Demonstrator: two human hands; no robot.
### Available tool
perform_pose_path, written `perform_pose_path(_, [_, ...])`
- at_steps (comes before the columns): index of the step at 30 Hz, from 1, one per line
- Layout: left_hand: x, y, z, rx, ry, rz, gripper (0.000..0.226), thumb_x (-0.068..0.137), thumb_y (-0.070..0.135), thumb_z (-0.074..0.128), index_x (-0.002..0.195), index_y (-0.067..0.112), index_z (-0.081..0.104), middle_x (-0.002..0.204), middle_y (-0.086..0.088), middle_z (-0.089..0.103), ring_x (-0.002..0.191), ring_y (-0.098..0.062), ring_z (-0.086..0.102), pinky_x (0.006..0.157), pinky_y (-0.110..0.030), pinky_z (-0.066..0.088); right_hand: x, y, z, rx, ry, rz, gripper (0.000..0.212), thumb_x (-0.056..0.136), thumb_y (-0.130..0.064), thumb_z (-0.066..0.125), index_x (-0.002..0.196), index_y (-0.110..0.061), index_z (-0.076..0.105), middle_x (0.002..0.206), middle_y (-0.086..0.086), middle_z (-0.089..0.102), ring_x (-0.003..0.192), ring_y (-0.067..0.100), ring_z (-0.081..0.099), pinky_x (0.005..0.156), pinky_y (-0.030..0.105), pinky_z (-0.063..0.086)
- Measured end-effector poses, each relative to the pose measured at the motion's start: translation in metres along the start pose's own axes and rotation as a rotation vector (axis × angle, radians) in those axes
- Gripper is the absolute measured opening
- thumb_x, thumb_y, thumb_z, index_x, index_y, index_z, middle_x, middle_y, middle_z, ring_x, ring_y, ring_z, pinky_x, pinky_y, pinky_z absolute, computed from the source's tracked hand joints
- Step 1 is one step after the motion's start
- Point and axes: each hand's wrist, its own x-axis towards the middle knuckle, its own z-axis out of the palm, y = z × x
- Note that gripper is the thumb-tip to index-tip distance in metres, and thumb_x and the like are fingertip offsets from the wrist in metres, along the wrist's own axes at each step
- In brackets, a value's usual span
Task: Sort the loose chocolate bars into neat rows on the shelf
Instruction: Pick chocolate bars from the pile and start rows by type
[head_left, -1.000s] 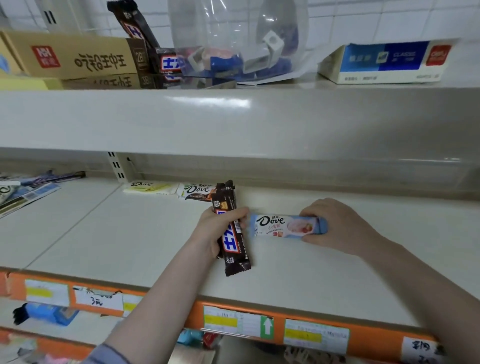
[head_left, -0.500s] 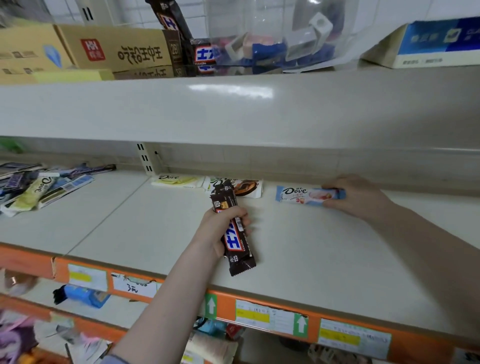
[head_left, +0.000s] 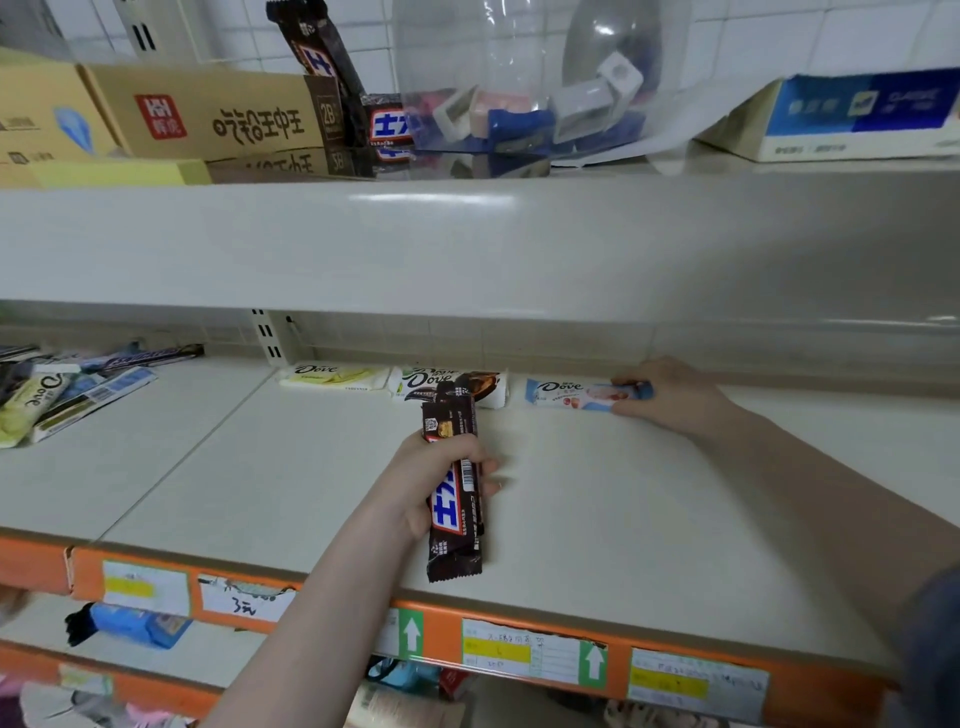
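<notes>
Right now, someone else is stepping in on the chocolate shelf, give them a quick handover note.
Left hand grips a dark bar, held over the shelf.
Right hand holds the blue Dove bar at the back.
Done: yellow Dove, dark Dove and blue Dove form a back row.
Left: place the dark bar, then sort the loose pile at far left.

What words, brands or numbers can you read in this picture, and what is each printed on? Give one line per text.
"Dove": yellow bar at the shelf back.
"Dove": white-and-brown bar beside it.
"Dove": blue-and-pink bar under the right hand.
"Dove": pale green bar, far left.
"2B": cardboard box on the upper shelf.
"3": handwritten price tag.
Other shelf-edge labels: too blurred.
</notes>
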Motion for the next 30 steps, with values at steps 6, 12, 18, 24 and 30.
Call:
perform_pose_path(6, [0.005,0.006,0.001,0.137,-0.085,-0.031,0.020,0.074,-0.009,0.061,0.091,0.000,0.056,0.069,-0.016,0.063,0.053,-0.025,0.064,0.049,-0.028,0.053,-0.020,-0.022,-0.007,0.211,0.111,0.111,0.044,0.076,-0.054,0.064,0.110,-0.025,0.063,0.102,-0.013,0.055,0.093,0.009,0.055,0.081,0.022,0.040])
perform_pose_path(12, [0.011,0.009,0.009,0.266,-0.234,-0.053,0.017,0.074,-0.008,0.065,0.086,0.000,0.057,0.065,-0.017,0.067,0.052,-0.024,0.064,0.050,-0.028,0.054,-0.053,-0.057,-0.017,0.558,0.056,0.091,0.015,0.084,-0.033,0.064,0.093,-0.021,0.067,0.079,-0.011,0.068,0.063,-0.010,0.052,0.057,0.005,0.036])
perform_pose_path(18, [0.012,0.007,0.033,0.469,-0.469,-0.097,0.024,0.071,-0.004,0.071,0.090,0.002,0.058,0.070,-0.018,0.068,0.058,-0.024,0.065,0.051,-0.027,0.053,-0.081,-0.071,-0.019,0.773,0.022,0.178,0.027,0.085,-0.015,0.061,0.112,-0.009,0.063,0.087,0.009,0.066,0.064,0.009,0.059,0.065,0.018,0.047])
perform_pose_path(24, [0.006,-0.008,0.077,0.502,-0.593,-0.088,0.027,0.065,0.001,0.073,0.091,0.001,0.063,0.075,-0.019,0.069,0.060,-0.023,0.066,0.053,-0.028,0.053,-0.110,-0.058,-0.034,0.925,-0.006,0.256,0.022,0.086,-0.006,0.058,0.107,-0.005,0.064,0.076,0.007,0.066,0.047,0.006,0.058,0.051,0.015,0.050])
perform_pose_path(30, [0.004,-0.024,0.134,0.453,-0.522,-0.048,0.018,0.074,0.001,0.070,0.091,0.008,0.067,0.080,-0.013,0.073,0.066,-0.021,0.069,0.060,-0.028,0.057,-0.148,-0.005,-0.069,1.012,0.068,0.287,0.011,0.083,0.002,0.058,0.086,-0.005,0.066,0.076,0.009,0.068,0.052,0.007,0.064,0.048,0.018,0.050])
